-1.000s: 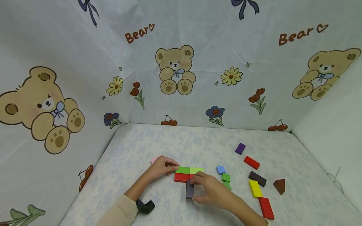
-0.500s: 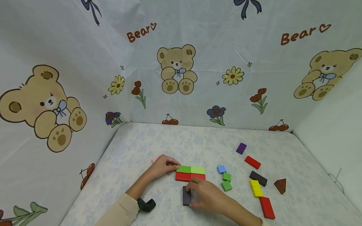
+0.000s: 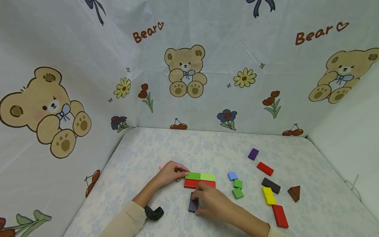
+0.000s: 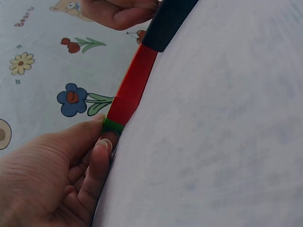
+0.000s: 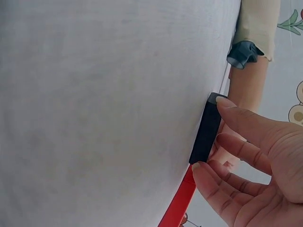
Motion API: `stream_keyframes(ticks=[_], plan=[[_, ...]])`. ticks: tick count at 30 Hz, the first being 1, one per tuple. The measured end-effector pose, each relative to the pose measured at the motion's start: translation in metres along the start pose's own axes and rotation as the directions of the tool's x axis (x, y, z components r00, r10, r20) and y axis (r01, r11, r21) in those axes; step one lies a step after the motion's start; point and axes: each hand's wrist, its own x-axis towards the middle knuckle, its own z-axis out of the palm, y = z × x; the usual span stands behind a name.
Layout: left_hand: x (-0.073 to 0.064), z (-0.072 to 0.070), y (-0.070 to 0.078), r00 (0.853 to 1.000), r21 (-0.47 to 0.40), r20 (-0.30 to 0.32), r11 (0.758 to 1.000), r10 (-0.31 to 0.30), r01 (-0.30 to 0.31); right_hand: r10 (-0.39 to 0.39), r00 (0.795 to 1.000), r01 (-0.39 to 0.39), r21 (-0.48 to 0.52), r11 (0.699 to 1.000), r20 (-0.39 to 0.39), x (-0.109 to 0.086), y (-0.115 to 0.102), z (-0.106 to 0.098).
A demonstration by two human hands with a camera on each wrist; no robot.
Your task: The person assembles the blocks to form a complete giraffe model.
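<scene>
My right hand [image 3: 211,200] holds a dark grey block [image 3: 193,202] between thumb and fingertips. The block's long side points away from me, close over the table. In the right wrist view, the thumb is at one end of this dark block [image 5: 207,130] and a fingertip at the other. Just beyond it lie two red blocks [image 3: 191,183] end to end, with a green block [image 3: 193,176] and a light green block [image 3: 208,177] in a row behind. My left hand [image 3: 170,173] pinches the left end of the green block, seen also in the left wrist view [image 4: 113,125].
A pink block [image 3: 162,165] is partly hidden behind the left hand. To the right lie a blue block [image 3: 232,176], two small green blocks [image 3: 238,193], and farther off purple [image 3: 253,154], yellow [image 3: 268,196], red, dark grey and brown triangular [image 3: 294,193] blocks. Patterned cloth [image 3: 207,115] hangs behind.
My right hand has drawn the dark grey block left and toward me, away from the red blocks, and it now tilts slightly. The left hand stays at the green block.
</scene>
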Motion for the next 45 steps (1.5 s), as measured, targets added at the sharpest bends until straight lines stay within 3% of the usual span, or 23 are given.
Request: stream_keyframes(ticks=[19,45], plan=[[0.004,0.0,0.0,1.0,0.014,0.009,1.0,-0.009,0.009,-0.056,0.998,0.056,0.048,0.997,0.006,0.019,0.007,0.002],[0.002,-0.001,-0.001,1.0,0.016,0.013,1.0,-0.006,0.005,-0.089,0.996,0.089,-0.011,0.996,-0.001,0.03,-0.001,0.001]])
